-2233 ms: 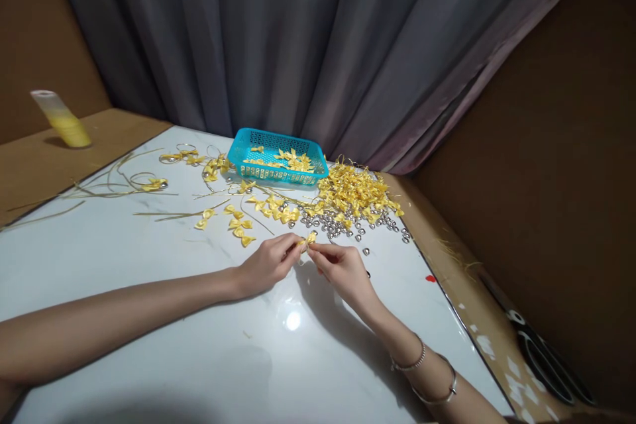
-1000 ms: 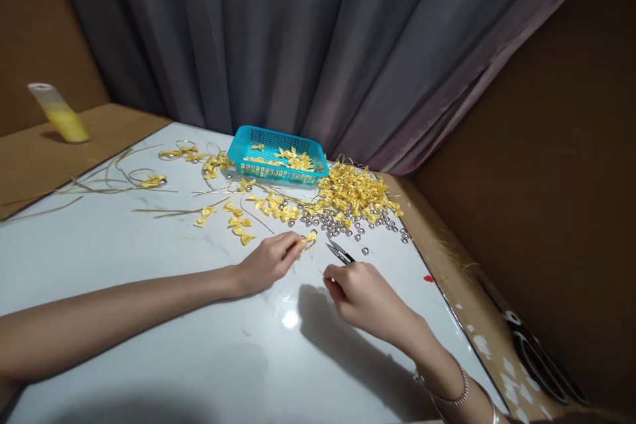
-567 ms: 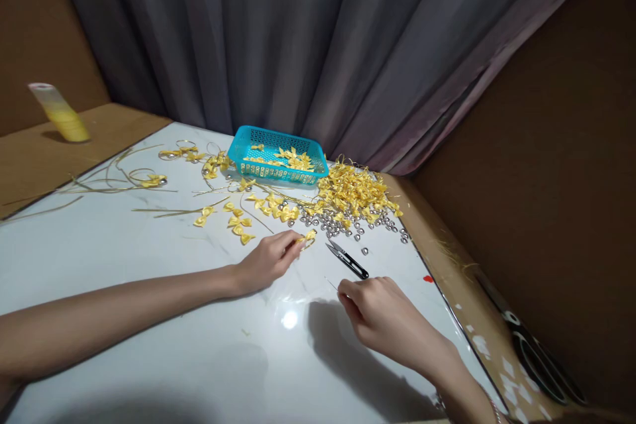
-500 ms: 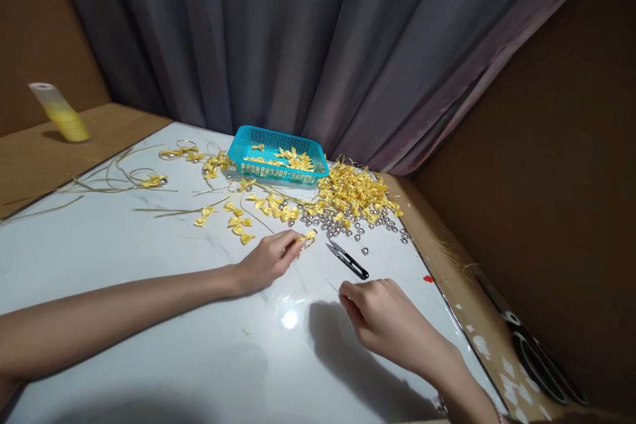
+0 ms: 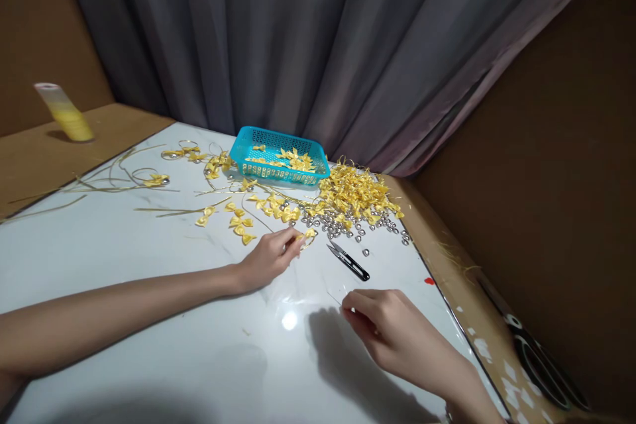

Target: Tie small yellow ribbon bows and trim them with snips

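My left hand (image 5: pixel 271 257) is closed on a small yellow ribbon bow (image 5: pixel 309 234), with a thin gold cord loop beside it. My right hand (image 5: pixel 382 321) is raised over the right part of the white tabletop, thumb and fingertips pinched together. A very thin line, needle or thread, sticks out from them toward the upper left; I cannot tell which. Black thread snips (image 5: pixel 349 262) lie between the two hands. Just beyond them are many silver bells or beads (image 5: pixel 330 222) and a heap of yellow bows (image 5: pixel 355 192).
A turquoise basket (image 5: pixel 285 178) holding yellow bows stands at the back. More loose bows (image 5: pixel 241 222) and gold cords (image 5: pixel 169 212) lie to the left. Large scissors (image 5: pixel 539 364) rest at the right edge. A clear tube with yellow contents (image 5: pixel 69 119) stands far left.
My right hand has moved slightly down and to the right, still pinched. The left hand stays in nearly the same place with the bow.
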A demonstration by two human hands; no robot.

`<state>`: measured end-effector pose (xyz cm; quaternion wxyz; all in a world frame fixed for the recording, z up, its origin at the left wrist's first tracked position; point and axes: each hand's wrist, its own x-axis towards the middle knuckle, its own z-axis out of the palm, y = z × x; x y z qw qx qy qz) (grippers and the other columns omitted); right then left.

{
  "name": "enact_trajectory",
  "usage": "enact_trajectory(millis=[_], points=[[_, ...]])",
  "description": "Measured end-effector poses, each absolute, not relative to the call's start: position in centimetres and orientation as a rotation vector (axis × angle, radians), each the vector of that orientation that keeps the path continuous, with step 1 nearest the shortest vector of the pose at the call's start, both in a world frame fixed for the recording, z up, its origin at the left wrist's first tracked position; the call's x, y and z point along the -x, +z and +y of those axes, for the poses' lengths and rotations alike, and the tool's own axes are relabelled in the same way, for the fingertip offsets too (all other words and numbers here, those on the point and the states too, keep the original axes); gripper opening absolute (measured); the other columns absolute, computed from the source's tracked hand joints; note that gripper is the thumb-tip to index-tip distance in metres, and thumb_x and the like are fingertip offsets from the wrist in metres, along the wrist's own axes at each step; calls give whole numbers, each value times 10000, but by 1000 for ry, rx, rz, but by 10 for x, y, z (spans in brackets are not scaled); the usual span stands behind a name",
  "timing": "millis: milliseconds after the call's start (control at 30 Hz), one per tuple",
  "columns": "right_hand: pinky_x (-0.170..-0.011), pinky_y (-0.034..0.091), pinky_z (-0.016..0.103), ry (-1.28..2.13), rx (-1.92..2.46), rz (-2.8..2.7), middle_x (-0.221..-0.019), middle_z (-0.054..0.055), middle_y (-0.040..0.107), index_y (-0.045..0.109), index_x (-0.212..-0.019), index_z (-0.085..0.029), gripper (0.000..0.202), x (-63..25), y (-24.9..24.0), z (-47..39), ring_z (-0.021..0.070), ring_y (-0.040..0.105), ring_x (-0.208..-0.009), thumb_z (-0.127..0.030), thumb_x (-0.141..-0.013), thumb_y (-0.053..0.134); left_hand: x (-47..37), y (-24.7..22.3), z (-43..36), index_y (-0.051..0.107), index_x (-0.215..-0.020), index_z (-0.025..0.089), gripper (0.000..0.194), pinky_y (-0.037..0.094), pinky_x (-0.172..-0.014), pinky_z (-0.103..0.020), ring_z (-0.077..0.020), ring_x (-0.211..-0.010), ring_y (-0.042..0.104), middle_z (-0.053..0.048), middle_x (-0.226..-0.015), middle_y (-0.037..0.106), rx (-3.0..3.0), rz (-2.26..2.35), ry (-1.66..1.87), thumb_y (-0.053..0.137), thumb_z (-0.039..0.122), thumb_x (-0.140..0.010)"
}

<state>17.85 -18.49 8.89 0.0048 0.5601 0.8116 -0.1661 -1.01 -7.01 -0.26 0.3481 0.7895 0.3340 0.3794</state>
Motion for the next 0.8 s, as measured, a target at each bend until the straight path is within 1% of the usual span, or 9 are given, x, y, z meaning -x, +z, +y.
enact_trajectory(millis=[100, 167, 233, 367, 433, 500, 567, 667, 800], points=[[-666, 398, 264, -715, -1803, 2730, -930, 69, 590, 560, -738, -182, 184, -181, 90, -185, 141, 538, -753, -117, -836, 419, 10, -3, -70, 520, -782, 173, 215, 390, -573, -205, -109, -620, 548, 18, -665, 574, -2029, 867, 980, 399, 291, -914], [-798, 416, 322, -868, -1848, 2848, -1171, 98, 539, 595, -756, -184, 157, -182, 88, -183, 181, 541, -931, -134, -823, 462, 10, -3, -70, 516, -770, 173, 222, 386, -571, -204, -108, -611, 541, 20, -662, 571, -2026, 872, 974, 397, 295, -913], [-850, 410, 371, -1099, -1886, 2907, -1260, 95, 511, 606, -703, -182, 140, -182, 84, -179, 200, 536, -970, -148, -799, 510, 10, -2, -70, 511, -755, 173, 230, 382, -571, -203, -104, -595, 527, 24, -655, 562, -2024, 883, 963, 395, 295, -911], [-831, 423, 378, -1931, -1880, 2798, -1196, 72, 593, 623, -598, -182, 133, -180, 74, -168, 198, 554, -906, -151, -724, 596, 10, 0, -70, 508, -737, 170, 240, 373, -571, -201, -99, -583, 507, 29, -644, 543, -2024, 888, 954, 393, 294, -908], [-728, 448, 339, -2421, -1824, 2593, -1148, 66, 623, 633, -562, -182, 136, -178, 69, -162, 193, 570, -845, -114, -672, 591, 10, 0, -70, 507, -730, 170, 249, 372, -571, -202, -99, -578, 504, 29, -643, 543, -2018, 886, 950, 390, 299, -908], [-618, 438, 305, -2780, -1732, 2379, -1061, 73, 656, 641, -539, -178, 157, -175, 65, -155, 179, 583, -748, -86, -637, 559, 10, 0, -70, 512, -734, 171, 254, 378, -576, -206, -102, -582, 511, 25, -647, 555, -2005, 886, 941, 391, 310, -908], [-566, 415, 288, -2992, -1637, 2228, -933, 79, 677, 646, -525, -172, 171, -173, 64, -148, 161, 580, -656, -87, -629, 540, 10, -1, -69, 521, -751, 171, 251, 390, -586, -209, -109, -601, 528, 17, -665, 575, -1988, 880, 931, 394, 321, -906], [-594, 422, 291, -3164, -1574, 2061, -821, 81, 666, 665, -545, -161, 176, -171, 66, -139, 147, 571, -606, -147, -674, 547, 10, -3, -68, 528, -766, 170, 242, 401, -593, -209, -113, -618, 547, 10, -686, 593, -1962, 869, 924, 403, 326, -901], [-666, 458, 309, -3263, -1628, 1880, -769, 92, 642, 713, -638, -137, 331, -173, 72, -129, 155, 569, -634, -367, -779, 522, 10, -2, -68, 530, -741, 167, 255, 390, -567, -201, -106, -583, 532, 18, -655, 583, -1943, 875, 899, 408, 327, -897]])
